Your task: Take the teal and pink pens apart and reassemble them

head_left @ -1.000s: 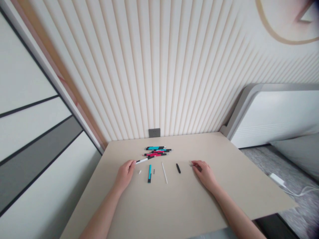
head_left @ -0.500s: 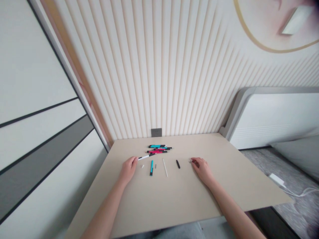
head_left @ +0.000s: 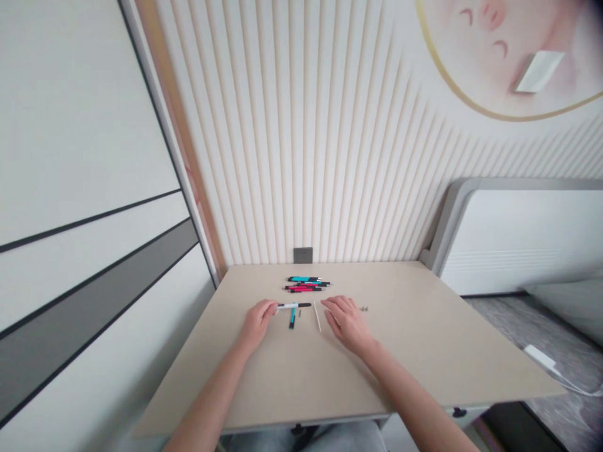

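My left hand (head_left: pixel 259 319) is closed around the end of a white pen with a black grip (head_left: pixel 294 306), held level just above the table. Below that pen lies a blue pen barrel (head_left: pixel 292 318) with a black end, and beside it a small spring (head_left: pixel 300 313). A thin white refill (head_left: pixel 317 316) rests between my hands. My right hand (head_left: pixel 347 321) hovers to the right of the refill, its fingers stretched out and thumb apart. It covers the spot where a short black piece lay. Tiny metal parts (head_left: pixel 364 309) sit just right of it.
A pile of blue, red and black pens (head_left: pixel 307 284) lies toward the back of the beige table (head_left: pixel 282 383). Behind it, a dark socket (head_left: pixel 303 255) is set in the ribbed wall. A white cabinet (head_left: pixel 94 326) borders the left, a bed (head_left: pixel 518 238) the right.
My right hand has moved left from the tiny metal parts, leaving them on the table. My left hand has swung the white pen level, over the blue barrel. The camera view has shifted.
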`<state>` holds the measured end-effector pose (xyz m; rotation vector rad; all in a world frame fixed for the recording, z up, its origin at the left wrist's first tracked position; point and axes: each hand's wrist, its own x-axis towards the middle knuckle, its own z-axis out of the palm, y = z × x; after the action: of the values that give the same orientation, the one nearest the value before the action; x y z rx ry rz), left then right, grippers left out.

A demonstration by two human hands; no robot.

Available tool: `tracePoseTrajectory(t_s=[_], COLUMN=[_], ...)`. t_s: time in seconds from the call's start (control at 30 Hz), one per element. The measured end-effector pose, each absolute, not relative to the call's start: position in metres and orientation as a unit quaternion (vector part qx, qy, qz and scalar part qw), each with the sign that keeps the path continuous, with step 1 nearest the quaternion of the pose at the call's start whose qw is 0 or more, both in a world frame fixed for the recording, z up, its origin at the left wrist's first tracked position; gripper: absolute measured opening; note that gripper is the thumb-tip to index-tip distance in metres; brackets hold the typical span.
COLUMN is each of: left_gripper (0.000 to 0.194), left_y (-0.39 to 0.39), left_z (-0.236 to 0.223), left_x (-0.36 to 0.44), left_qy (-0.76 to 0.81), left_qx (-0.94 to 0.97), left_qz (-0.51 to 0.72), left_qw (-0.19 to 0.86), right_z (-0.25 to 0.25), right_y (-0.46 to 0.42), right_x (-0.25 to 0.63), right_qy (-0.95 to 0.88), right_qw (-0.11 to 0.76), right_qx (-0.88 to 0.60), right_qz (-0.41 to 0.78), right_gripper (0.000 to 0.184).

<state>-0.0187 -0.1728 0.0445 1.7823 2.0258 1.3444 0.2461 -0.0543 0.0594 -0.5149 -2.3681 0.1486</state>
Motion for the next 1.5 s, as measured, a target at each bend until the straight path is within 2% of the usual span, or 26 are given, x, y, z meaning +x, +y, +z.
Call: tracePoseTrajectory(t_s=[0.17,0.5,0.73,0.87,0.93,1.0,1.17,1.3,1.5], left_gripper=[0.033,0.031,0.044,0.045,0.043,0.04,0.038,0.036,0.035], left_y=[-0.174,-0.173,-0.15,-0.132,-0.129,-0.131,-0.14,-0.142,-0.142], left_z=[0.044,0.042,0.064,0.076,0.072,0.063,0.044,0.042,0.041], left_x=[-0.007,-0.002,-0.009,-0.014,-0.014,-0.014,-0.013,-0.012,-0.012], left_qy=[0.639,0.609,0.66,0.649,0.643,0.644,0.646,0.646,0.642], left_qx=[0.63,0.663,0.622,0.61,0.608,0.605,0.627,0.63,0.634], left_qz=[0.439,0.435,0.405,0.431,0.445,0.453,0.423,0.422,0.422], left_qw=[0.053,0.023,0.113,0.145,0.137,0.12,0.101,0.09,0.088], right_z=[0.053,0.023,0.041,0.054,0.051,0.044,0.027,0.028,0.031], right_y=[-0.058,-0.048,-0.032,-0.026,-0.027,-0.03,-0.032,-0.032,-0.034], right_x=[0.21,0.211,0.204,0.2,0.199,0.2,0.203,0.205,0.207], right_qy=[-0.934,-0.926,-0.929,-0.915,-0.901,-0.891,-0.89,-0.872,-0.87], right_qw=[0.326,0.319,0.318,0.344,0.369,0.384,0.348,0.342,0.331], right_qx=[-0.139,-0.176,-0.191,-0.21,-0.228,-0.233,-0.23,-0.245,-0.229], right_qz=[0.049,0.096,0.013,0.003,0.025,0.062,0.186,0.25,0.285], right_gripper=[0.023,0.026,0.028,0.021,0.018,0.024,0.028,0.013,0.025])
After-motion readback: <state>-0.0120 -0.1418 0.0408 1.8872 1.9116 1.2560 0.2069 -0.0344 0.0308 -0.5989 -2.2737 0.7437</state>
